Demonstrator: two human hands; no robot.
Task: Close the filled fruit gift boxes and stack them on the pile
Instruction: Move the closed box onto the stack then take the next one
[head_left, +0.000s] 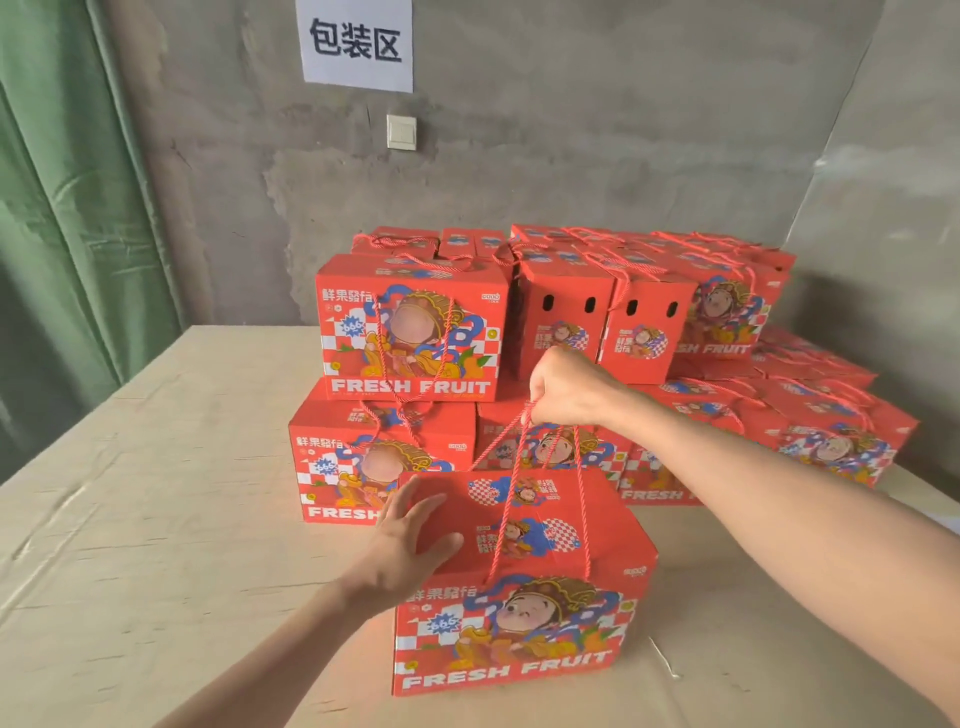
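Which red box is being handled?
The red cardboard gift box nearest the camera, apart from the pile: right hand grips its rope handles, left hand rests on its lid.

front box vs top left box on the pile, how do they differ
On the front box the rope handles are pulled taut by the right hand; on the top left box they hang slack. The left hand rests on the front box's lid; the top left box is untouched. Both are closed, red, printed FRESH FRUIT.

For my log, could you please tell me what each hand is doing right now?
Left hand: open, resting on the box top.
Right hand: gripping the rope handles.
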